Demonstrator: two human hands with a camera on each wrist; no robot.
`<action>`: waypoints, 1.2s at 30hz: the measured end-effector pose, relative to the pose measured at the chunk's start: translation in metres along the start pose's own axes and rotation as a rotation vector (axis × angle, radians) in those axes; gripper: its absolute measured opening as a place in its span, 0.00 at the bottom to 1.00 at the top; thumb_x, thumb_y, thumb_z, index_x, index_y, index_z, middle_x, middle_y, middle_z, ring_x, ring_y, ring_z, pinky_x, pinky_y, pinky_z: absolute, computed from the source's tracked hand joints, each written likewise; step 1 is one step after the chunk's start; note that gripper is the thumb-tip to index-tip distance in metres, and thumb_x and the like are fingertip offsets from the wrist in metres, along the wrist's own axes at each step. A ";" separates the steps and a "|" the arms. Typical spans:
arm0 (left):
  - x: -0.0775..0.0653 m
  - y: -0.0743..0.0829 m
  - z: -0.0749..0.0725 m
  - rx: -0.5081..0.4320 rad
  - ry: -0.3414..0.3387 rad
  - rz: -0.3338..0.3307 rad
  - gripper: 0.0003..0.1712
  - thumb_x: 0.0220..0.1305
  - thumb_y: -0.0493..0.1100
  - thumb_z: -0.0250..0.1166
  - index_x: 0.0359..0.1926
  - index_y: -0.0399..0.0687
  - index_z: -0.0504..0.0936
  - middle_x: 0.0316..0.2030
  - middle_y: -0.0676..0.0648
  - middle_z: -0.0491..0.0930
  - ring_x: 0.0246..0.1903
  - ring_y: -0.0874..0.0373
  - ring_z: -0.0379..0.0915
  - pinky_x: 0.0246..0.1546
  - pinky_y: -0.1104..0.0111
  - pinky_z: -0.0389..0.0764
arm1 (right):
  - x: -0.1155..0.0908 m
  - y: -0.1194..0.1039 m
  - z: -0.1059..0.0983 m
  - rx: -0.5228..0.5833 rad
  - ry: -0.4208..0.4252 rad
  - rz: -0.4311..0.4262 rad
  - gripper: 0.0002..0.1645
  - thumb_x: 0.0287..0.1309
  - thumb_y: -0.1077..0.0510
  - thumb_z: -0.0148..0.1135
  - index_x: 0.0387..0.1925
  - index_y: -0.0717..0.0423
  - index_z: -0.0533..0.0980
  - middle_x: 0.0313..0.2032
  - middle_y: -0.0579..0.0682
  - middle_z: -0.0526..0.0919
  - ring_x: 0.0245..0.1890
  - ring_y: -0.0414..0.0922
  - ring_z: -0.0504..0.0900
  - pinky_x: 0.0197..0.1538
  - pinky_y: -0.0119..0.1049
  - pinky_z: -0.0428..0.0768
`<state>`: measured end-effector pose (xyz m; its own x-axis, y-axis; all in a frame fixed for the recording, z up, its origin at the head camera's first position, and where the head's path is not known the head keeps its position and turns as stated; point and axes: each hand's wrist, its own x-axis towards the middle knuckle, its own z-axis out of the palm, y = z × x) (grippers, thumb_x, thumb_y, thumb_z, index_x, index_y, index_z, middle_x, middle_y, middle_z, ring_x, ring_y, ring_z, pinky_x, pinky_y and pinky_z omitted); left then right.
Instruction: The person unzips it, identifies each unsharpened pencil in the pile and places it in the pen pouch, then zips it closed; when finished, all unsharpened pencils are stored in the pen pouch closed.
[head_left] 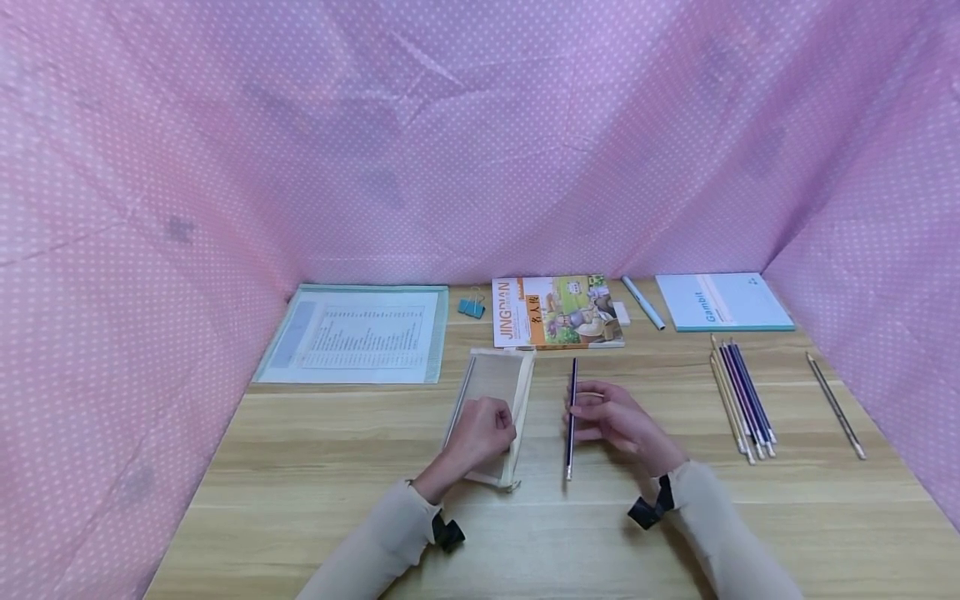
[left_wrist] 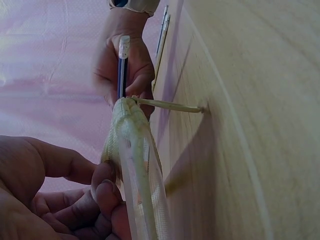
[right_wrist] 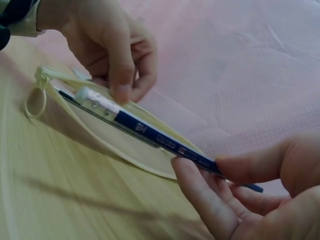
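A see-through mesh zip pencil case (head_left: 497,372) with cream edging lies in the middle of the table. My left hand (head_left: 480,429) pinches its edge, and in the right wrist view its zipped mouth (right_wrist: 150,165) gapes. Another dark pencil (right_wrist: 112,123) shows inside. To the right of the case, my right hand (head_left: 615,417) holds a dark blue HB pencil (right_wrist: 145,131) between thumb and fingers, its white eraser end toward the case in that view. A pull loop (right_wrist: 36,102) hangs at one end of the zip.
Several pencils (head_left: 738,400) lie in a bunch at the right, with a single pencil (head_left: 835,404) farther out. Along the back are a printed sheet in a folder (head_left: 360,337), a blue binder clip (head_left: 472,307), a book (head_left: 558,312), a pen (head_left: 642,302) and a light blue notebook (head_left: 720,302).
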<state>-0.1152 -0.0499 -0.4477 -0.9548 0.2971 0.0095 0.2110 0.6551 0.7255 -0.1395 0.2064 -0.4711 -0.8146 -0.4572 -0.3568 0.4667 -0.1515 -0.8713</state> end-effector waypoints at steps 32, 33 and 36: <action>0.001 0.000 -0.002 -0.009 -0.023 -0.018 0.06 0.51 0.30 0.63 0.20 0.40 0.80 0.15 0.50 0.77 0.15 0.66 0.65 0.15 0.76 0.65 | 0.040 0.013 0.055 -0.006 0.057 0.005 0.31 0.64 0.72 0.52 0.67 0.74 0.57 0.36 0.50 0.83 0.35 0.43 0.87 0.43 0.40 0.87; 0.001 0.000 -0.002 -0.011 -0.025 -0.019 0.06 0.51 0.30 0.63 0.20 0.40 0.80 0.15 0.50 0.76 0.15 0.65 0.65 0.15 0.76 0.65 | 0.041 0.013 0.055 -0.016 0.063 0.009 0.31 0.64 0.72 0.51 0.67 0.73 0.57 0.36 0.49 0.83 0.36 0.43 0.86 0.43 0.40 0.87; 0.000 0.001 -0.002 -0.006 -0.022 -0.015 0.06 0.50 0.30 0.63 0.19 0.40 0.80 0.15 0.50 0.76 0.15 0.65 0.65 0.16 0.76 0.65 | 0.043 0.013 0.056 -0.042 0.069 0.015 0.31 0.65 0.72 0.51 0.67 0.74 0.58 0.36 0.49 0.83 0.36 0.42 0.87 0.43 0.39 0.87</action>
<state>-0.1159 -0.0507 -0.4459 -0.9530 0.3026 -0.0169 0.1951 0.6554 0.7296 -0.1493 0.1351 -0.4789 -0.8302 -0.3971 -0.3913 0.4654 -0.1072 -0.8786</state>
